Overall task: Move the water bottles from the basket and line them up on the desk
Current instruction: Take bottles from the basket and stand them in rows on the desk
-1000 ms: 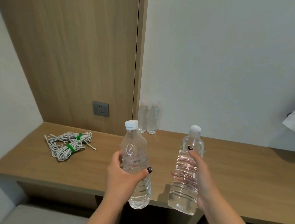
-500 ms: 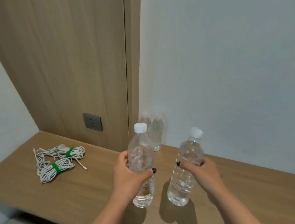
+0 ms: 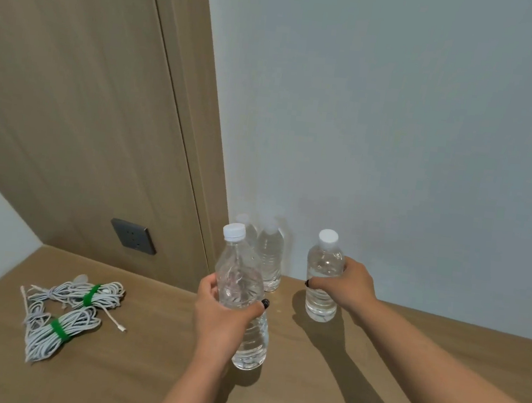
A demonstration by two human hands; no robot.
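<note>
My left hand grips a clear water bottle with a white cap, upright over the wooden desk; its base is close to the desk top. My right hand grips a second clear bottle around its middle, upright near the wall, its base at or just above the desk. Two more clear bottles stand side by side against the wall in the corner: one in plain view, the other mostly hidden behind the left-hand bottle. The basket is out of view.
Two coils of white cable tied with green straps lie on the desk at the left. A grey wall socket sits in the wood panel behind. A pale wall runs along the desk's back edge.
Both hands have carried their bottles forward over the desk toward the wall. The right-hand bottle has gone further back and lower, level with the two standing bottles. The view has moved closer.
</note>
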